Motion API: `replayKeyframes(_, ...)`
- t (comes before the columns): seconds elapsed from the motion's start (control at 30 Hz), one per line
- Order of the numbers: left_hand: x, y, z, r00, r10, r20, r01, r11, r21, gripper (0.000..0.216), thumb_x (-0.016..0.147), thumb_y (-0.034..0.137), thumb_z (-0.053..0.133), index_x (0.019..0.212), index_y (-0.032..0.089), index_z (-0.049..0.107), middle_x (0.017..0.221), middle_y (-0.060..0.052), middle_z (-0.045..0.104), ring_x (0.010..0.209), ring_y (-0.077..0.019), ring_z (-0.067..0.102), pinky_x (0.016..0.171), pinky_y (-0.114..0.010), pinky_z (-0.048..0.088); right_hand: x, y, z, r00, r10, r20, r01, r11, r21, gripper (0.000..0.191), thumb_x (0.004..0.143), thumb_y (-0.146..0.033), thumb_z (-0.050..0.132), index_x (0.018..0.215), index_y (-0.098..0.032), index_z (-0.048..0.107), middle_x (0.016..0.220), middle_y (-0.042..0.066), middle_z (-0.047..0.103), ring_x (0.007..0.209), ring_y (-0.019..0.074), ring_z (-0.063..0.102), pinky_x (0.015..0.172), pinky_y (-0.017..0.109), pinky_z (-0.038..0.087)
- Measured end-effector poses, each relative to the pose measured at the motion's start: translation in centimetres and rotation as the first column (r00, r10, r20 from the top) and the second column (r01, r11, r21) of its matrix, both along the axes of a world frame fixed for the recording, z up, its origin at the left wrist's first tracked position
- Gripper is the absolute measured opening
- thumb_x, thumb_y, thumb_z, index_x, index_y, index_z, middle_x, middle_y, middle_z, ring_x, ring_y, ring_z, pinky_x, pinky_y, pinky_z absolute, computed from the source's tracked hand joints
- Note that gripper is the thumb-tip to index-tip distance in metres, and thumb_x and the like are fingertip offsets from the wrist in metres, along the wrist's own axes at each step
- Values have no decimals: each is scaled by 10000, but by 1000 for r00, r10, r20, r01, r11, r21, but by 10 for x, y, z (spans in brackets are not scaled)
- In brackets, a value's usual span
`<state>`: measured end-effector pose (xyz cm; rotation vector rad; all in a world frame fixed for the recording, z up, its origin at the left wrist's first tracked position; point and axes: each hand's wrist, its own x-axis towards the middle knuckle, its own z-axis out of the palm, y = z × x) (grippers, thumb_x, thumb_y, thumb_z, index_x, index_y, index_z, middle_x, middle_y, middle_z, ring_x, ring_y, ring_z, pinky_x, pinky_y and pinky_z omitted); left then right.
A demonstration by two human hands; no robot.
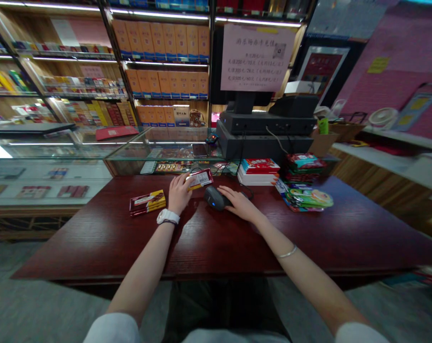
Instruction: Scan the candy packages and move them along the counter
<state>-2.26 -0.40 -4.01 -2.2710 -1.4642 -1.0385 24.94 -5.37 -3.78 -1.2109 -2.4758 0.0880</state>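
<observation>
My left hand (180,193), with a white watch on the wrist, is closed on a red and yellow snack packet (200,179). A barcode shows on the packet's upturned side. My right hand (240,205) is wrapped round a dark handheld barcode scanner (214,198) with a small blue light. The scanner's head sits just below and right of the packet, apart from it. Left of my left hand, similar red and yellow snack packets (148,203) lie together on the dark red table (216,243).
Red and white boxes (259,166) are stacked behind my right hand. Farther right lie green snack packs (308,197) and a pile of red packets (304,166). A glass counter (130,150) and a black cash register terminal (266,128) stand along the back.
</observation>
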Motion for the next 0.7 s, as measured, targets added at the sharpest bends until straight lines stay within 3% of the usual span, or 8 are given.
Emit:
replayKeyframes(0.07, -1, 1, -1, 1000, 6, -2, -6, 1000, -10, 478, 777, 101, 573, 1226, 251, 642, 1419, -76, 589, 1324, -276, 508, 1165, -477, 356, 2, 1, 2, 998, 2, -56, 0, 999, 41, 777, 922, -180, 524, 1591, -287, 143, 1598, 124, 356, 1268, 294, 558, 1007, 500, 478)
replayKeyframes(0.23, -1, 2, -2, 1000, 11, -7, -11, 1000, -17, 473, 777, 101, 582, 1221, 250, 646, 1424, -69, 585, 1317, -276, 512, 1179, -467, 341, 10, 4, 5, 970, -87, -228, 109, 990, 88, 802, 937, -242, 502, 1608, -214, 64, 1416, 163, 571, 1181, 320, 613, 1006, 519, 486)
replayKeyframes(0.43, -1, 1, -1, 1000, 16, -13, -16, 1000, -18, 468, 778, 98, 580, 1218, 241, 647, 1415, -69, 595, 1306, -280, 523, 1177, -465, 346, 25, 2, 18, 861, -167, -480, 210, 977, 36, 787, 972, -374, 470, 1608, -215, 34, 1508, 141, 485, 1339, 301, 528, 1068, 482, 474)
replayKeyframes(0.7, 0, 0, -2, 998, 51, -24, -52, 998, -34, 444, 779, 105, 585, 1196, 242, 656, 1419, -58, 594, 1316, -283, 515, 1185, -469, 332, 36, 4, 22, 851, -133, -508, 167, 986, 23, 757, 966, -380, 487, 1604, -228, 110, 1469, 114, 533, 1328, 283, 546, 1093, 484, 470)
